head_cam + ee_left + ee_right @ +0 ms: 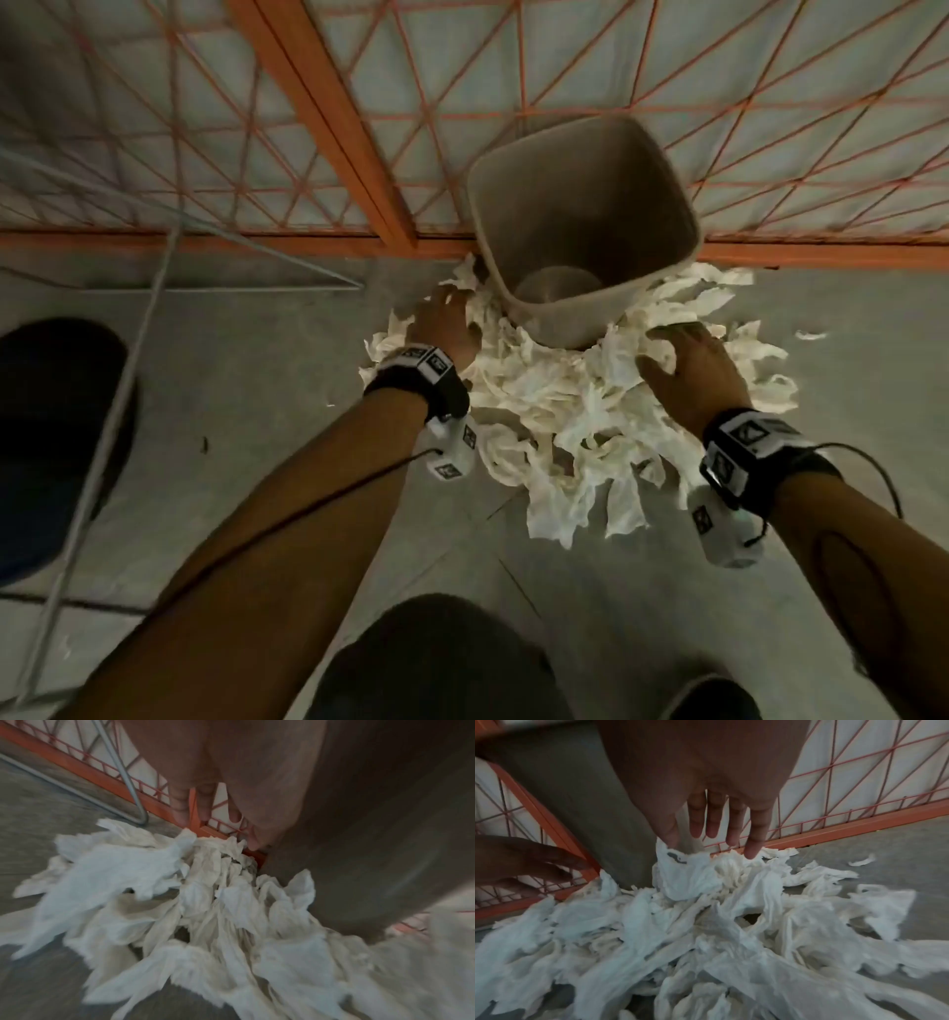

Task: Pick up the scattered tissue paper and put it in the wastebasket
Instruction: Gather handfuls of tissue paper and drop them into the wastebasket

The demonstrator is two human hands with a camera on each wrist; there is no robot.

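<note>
A grey-beige wastebasket [580, 226] stands upright on the floor against the orange fence; only its bare bottom shows inside. White crumpled tissue paper [554, 411] lies heaped around its near side. My left hand [444, 318] reaches down on the basket's left, its fingers [180, 805] straight, just above the tissue [205, 882] beside the basket wall [359, 841]. To the right of the basket, my right hand [678, 354] is spread over the pile, fingers [711, 821] straight, tips touching the tissue [693, 878]. Neither hand holds anything.
An orange wire-mesh fence [318, 103] closes off the far side. A thin grey metal frame [154, 288] and a dark seat [51, 437] stand to the left. One small tissue scrap [811, 335] lies apart at the right. My dark-clothed knee [436, 663] is below.
</note>
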